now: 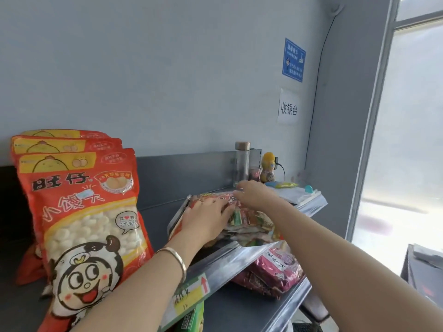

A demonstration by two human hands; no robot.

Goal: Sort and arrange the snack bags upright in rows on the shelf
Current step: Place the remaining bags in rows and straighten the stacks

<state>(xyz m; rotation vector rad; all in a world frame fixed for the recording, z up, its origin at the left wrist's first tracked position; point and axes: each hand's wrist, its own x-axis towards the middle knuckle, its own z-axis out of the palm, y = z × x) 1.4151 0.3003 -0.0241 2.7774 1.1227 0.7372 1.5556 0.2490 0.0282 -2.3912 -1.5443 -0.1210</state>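
Observation:
A flat bag of mixed wrapped snacks (249,219) lies on its side on the grey top shelf (163,195). My left hand (206,219) rests on its near left part, fingers spread over the plastic. My right hand (254,195) reaches over the bag's far end and its fingers touch the top edge. To the left, three red and yellow bags of small white puffs (86,212) stand upright in a row, one behind another. On the shelf below lie dark pink snack bags (275,267).
A clear bottle (241,164), a yellow toy figure (268,167) and small items stand at the shelf's back right. A price label strip (191,293) runs along the shelf's front edge. The wall is behind and a window stands at the right.

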